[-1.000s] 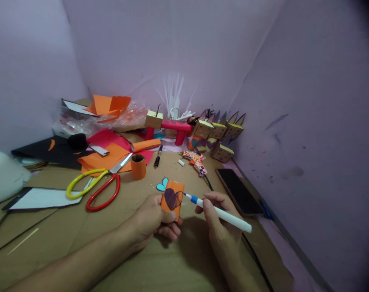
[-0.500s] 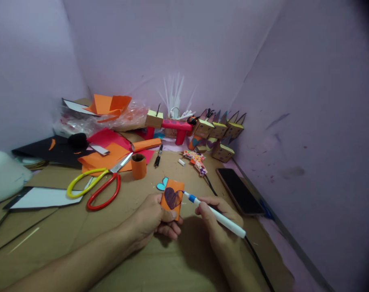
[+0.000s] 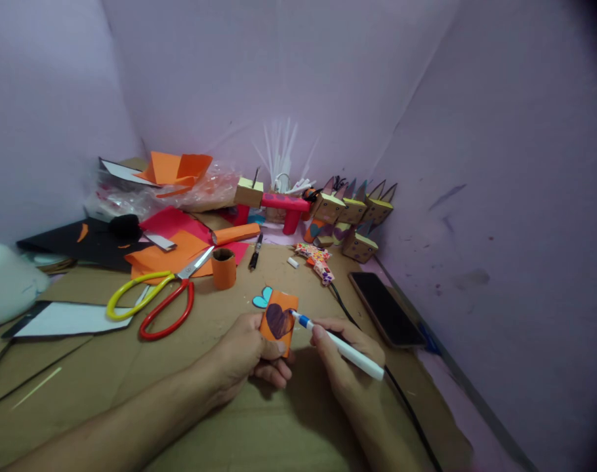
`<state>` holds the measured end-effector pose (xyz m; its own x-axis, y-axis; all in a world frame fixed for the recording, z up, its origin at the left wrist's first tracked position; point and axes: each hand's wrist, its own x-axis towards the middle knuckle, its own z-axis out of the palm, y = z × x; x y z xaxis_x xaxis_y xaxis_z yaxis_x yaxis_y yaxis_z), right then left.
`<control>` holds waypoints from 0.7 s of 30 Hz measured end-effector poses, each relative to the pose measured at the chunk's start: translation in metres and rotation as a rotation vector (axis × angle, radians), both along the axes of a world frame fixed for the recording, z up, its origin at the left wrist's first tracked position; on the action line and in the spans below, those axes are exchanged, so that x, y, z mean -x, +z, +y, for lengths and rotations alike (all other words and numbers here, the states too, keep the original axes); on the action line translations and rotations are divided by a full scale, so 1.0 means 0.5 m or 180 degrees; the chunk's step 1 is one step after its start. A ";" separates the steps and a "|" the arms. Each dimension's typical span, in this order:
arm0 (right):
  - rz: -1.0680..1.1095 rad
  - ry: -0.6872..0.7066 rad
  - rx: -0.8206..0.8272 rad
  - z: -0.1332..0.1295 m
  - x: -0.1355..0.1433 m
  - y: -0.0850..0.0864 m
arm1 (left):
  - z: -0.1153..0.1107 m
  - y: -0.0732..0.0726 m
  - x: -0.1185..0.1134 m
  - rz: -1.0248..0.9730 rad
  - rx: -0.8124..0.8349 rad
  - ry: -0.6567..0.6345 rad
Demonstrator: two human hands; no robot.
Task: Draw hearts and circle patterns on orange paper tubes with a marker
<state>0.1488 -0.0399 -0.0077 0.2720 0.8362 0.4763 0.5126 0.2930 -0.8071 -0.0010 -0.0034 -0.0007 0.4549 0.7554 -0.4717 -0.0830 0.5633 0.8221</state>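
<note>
Both hands occupied: left hand [image 3: 247,351] pinches an orange piece [image 3: 285,299] over the worktop [image 3: 205,432], thumb across its lower end; right hand [image 3: 346,357] holds a white marker [image 3: 360,360] pen-fashion, tip at the right lobe of the drawn heart [image 3: 277,320]. Orange seems to show inside that lobe's outline. Best done, probably, with short, light strokes from outline inward, piece braced firmly, thumb clear of ink that may smear. Tip contact hard to tell.
</note>
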 end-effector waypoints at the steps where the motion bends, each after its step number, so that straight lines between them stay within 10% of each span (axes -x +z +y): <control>1: -0.0033 0.0023 -0.0014 0.000 -0.001 -0.001 | 0.000 0.000 0.000 0.0003 0.0001 0.0001; 21: -0.0080 0.0120 0.0036 0.002 -0.004 -0.004 | 0.001 -0.001 0.000 -0.0021 0.0001 -0.0016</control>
<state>0.1510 -0.0391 -0.0096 0.2283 0.8510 0.4729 0.5216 0.3033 -0.7975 -0.0009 -0.0027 -0.0011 0.4619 0.7529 -0.4688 -0.0856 0.5640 0.8214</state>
